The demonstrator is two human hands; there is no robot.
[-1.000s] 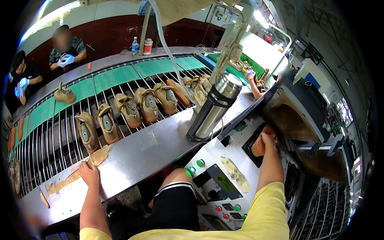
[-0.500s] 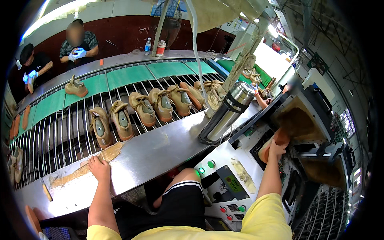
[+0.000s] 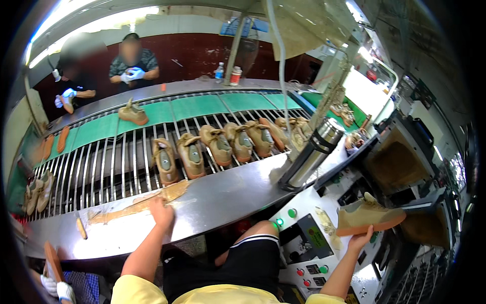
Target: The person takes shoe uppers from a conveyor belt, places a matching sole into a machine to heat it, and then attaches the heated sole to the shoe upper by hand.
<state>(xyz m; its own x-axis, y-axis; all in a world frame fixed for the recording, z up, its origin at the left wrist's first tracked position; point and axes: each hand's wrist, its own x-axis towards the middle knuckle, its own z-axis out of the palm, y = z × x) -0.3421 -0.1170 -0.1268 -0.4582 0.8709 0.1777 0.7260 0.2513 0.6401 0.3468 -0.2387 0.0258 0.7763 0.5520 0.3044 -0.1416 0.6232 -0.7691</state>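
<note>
A tan shoe [image 3: 368, 214] with an orange-brown sole lies on its side across my right hand [image 3: 360, 238], fingers wrapped round the sole from below. It is held above the press machine [image 3: 400, 157], whose two lids stand raised. My left hand [image 3: 162, 212] rests on the brown tape [image 3: 136, 205] stuck along the metal table [image 3: 223, 190]; it holds nothing, and its fingers look loosely stretched, a little blurred. Beyond it, several tan shoes [image 3: 217, 144] stand in a row on the roller conveyor [image 3: 116, 175].
A steel thermos [image 3: 313, 154] stands at the table's right end, by the white control panel [image 3: 304, 243] with coloured buttons. A small wooden-handled tool [image 3: 81, 229] lies at the left. Co-workers sit across the conveyor. White-gloved hands [image 3: 58, 289] hold a brown sole [image 3: 52, 258] at lower left.
My right hand has lifted the shoe out of the press and brought it nearer, turned sideways. The view has swung left. My left hand stays on the table. Gloved hands have appeared at lower left.
</note>
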